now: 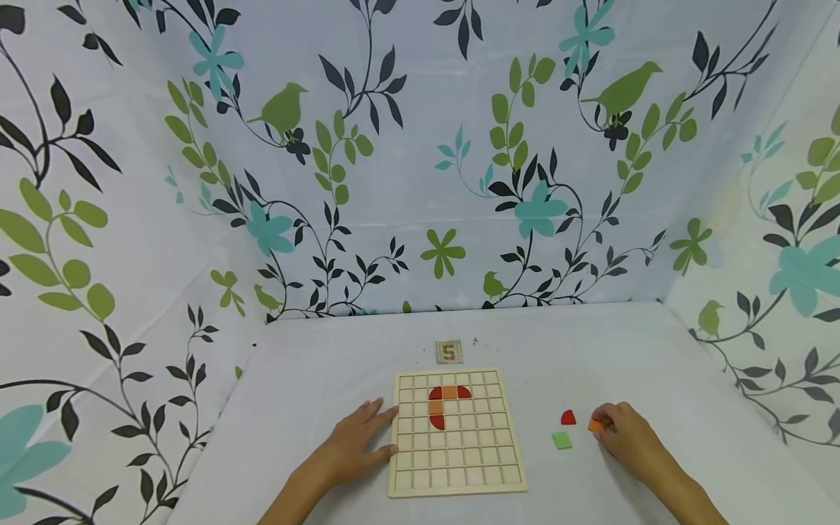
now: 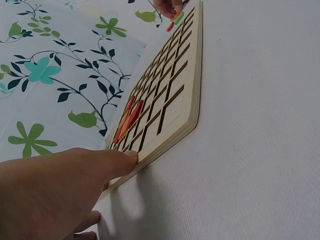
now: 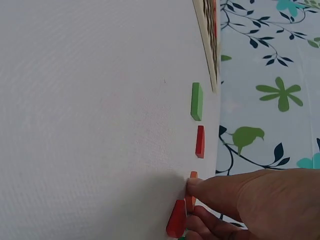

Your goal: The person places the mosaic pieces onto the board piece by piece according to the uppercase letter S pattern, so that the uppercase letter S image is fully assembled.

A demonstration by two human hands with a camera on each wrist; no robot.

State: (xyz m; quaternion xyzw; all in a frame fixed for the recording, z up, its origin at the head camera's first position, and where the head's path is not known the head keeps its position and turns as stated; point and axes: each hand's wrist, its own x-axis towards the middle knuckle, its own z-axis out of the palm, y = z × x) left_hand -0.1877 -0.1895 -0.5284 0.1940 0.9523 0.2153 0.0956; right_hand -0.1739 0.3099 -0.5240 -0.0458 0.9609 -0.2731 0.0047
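1. From far left to far right: leaf-and-bird cloth, standing up behind and around a white tabletop.
2. At left: left hand, laid against the left edge of a gridded wooden board, fingers reaching out straight, thumb well apart from them; in the left wrist view, one digit's tip touching the rim.
3. Next, flat on the tabletop: the board itself, with a hooked run of inset pieces in its upper part, red rounded ones and orange squares side by side.
4. Just beyond the board's far edge: small patterned card, marked with a shape like an S or 5.
5. Right of the board, lying loose: green square, with a red rounded piece near it, slightly farther back.
6. At right: orange piece, pinched between thumb and fingers of the right hand.
7. Close beside that pinch in the right wrist view: second red piece, with a green sliver partly hidden below; impossible to tell whether touching the fingers.
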